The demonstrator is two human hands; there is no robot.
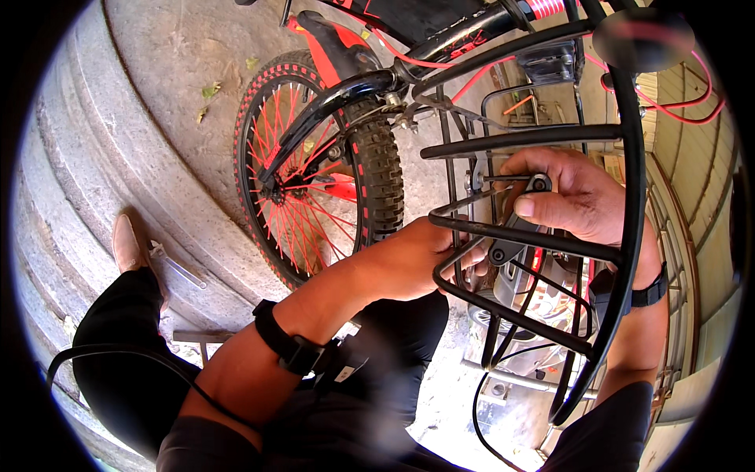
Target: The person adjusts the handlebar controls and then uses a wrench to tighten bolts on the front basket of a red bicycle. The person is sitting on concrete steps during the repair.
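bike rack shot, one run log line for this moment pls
left hand under black wire rack | right hand pinching dark tool at rack | red-spoked wheel behind | spanner on ground

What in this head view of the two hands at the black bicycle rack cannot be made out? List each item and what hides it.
- Left hand fingertips: head view, hidden behind the black rack bars.
- Tool in the right hand: mostly covered by fingers and bars; its kind is unclear.
- Fastener being worked: too small, screened by the rack.
- Bicycle frame: cut off by the top edge.
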